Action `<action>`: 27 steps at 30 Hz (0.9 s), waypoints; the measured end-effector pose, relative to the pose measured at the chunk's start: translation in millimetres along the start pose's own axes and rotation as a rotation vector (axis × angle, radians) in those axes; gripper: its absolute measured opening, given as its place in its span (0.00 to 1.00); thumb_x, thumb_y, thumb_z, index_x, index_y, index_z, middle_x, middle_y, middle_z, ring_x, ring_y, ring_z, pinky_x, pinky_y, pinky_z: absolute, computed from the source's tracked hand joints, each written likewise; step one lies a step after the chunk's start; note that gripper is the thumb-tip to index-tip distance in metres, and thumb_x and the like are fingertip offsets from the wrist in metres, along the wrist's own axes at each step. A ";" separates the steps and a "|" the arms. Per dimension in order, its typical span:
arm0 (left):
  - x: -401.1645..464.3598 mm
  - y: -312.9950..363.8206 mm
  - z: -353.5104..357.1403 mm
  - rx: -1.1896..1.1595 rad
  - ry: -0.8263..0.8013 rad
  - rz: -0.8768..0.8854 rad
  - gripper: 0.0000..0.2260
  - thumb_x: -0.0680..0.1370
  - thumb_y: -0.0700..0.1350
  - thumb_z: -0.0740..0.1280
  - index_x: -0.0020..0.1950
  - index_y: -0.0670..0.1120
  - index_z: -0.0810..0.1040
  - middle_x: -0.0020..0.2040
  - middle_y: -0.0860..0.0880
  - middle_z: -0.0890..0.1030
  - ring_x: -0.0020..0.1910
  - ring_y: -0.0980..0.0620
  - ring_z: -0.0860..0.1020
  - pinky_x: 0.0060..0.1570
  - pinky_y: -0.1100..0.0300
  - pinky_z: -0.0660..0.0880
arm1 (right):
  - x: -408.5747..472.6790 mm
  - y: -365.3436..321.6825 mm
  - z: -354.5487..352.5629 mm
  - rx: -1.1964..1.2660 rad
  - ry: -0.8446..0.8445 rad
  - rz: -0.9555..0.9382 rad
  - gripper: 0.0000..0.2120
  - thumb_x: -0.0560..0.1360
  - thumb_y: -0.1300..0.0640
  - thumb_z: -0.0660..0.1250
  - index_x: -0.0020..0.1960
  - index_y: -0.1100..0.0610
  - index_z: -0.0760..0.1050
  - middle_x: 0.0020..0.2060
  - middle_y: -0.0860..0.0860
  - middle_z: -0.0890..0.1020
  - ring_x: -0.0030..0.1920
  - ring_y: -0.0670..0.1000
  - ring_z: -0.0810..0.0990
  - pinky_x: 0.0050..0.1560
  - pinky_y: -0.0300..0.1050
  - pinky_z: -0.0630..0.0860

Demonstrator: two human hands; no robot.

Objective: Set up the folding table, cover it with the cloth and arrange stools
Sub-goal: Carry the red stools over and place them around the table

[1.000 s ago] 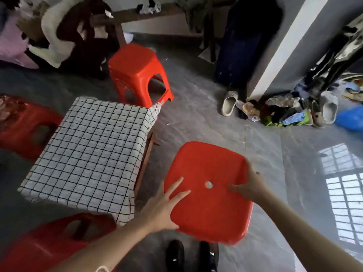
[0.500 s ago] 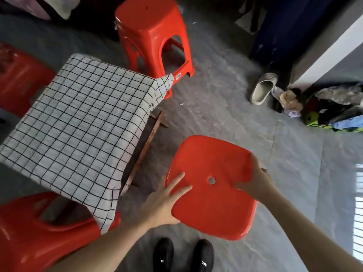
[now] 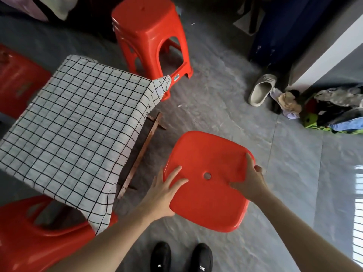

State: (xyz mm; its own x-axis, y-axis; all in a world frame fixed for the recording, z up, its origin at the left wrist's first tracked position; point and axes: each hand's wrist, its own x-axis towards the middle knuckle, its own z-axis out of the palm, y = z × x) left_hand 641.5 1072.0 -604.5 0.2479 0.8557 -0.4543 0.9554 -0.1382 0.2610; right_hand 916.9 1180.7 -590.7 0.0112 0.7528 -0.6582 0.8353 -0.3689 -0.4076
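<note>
**Red stool held by both hands beside the covered table**

A red plastic stool (image 3: 208,179) sits in front of the person, its square seat with a small round centre hole facing up, just to the right of the folding table. The left hand (image 3: 164,195) lies flat on the seat's near-left corner, fingers spread and straight, thumb off the edge. The right hand (image 3: 249,180) grips the seat's right edge, thumb on top and fingers curled round the rim. The stool's legs are hidden under the seat, so whether it stands on the floor cannot be told.

The tabletop is draped with a white cloth with a black grid (image 3: 78,130), its corners hanging down at the far right and near right. A brown wooden table leg frame (image 3: 143,154) shows on the floor below the cloth's right edge.

Three more red stools stand round the table: one upright at the far side (image 3: 151,34), one at the left edge (image 3: 17,83), one at the near-left corner (image 3: 39,240), partly under the hanging cloth.

The grey floor (image 3: 216,99) carries a grey slipper (image 3: 261,89) and a pile of clothes and shoes (image 3: 334,110) by the white wall edge at the right. The person's black shoes (image 3: 181,258) show at the bottom.
</note>
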 end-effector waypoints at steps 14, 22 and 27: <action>-70.4 38.2 -183.9 -0.014 0.225 -0.023 0.26 0.76 0.56 0.65 0.72 0.55 0.63 0.69 0.57 0.71 0.64 0.57 0.72 0.59 0.59 0.74 | -154.8 -75.5 -104.9 -0.281 0.099 -0.253 0.40 0.73 0.49 0.67 0.77 0.48 0.48 0.74 0.51 0.58 0.70 0.57 0.63 0.62 0.55 0.73; -149.2 94.9 -327.9 -0.002 0.455 0.063 0.22 0.74 0.53 0.69 0.67 0.54 0.70 0.66 0.58 0.71 0.61 0.56 0.73 0.53 0.61 0.72 | -293.0 -120.5 -205.5 -0.295 0.316 -0.370 0.35 0.74 0.45 0.66 0.77 0.49 0.55 0.75 0.50 0.60 0.72 0.56 0.62 0.66 0.56 0.69; -181.6 119.5 -370.8 0.017 0.508 0.152 0.22 0.73 0.53 0.70 0.65 0.52 0.73 0.65 0.56 0.71 0.63 0.53 0.73 0.57 0.55 0.74 | -359.4 -124.9 -227.8 -0.316 0.421 -0.372 0.36 0.74 0.43 0.67 0.76 0.49 0.56 0.74 0.49 0.62 0.72 0.56 0.63 0.66 0.54 0.69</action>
State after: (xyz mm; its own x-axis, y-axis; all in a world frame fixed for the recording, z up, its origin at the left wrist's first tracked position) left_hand 651.2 1085.1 -175.0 0.2791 0.9585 0.0582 0.9182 -0.2841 0.2761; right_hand 933.8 1080.5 -159.0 -0.1494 0.9726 -0.1781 0.9459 0.0881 -0.3122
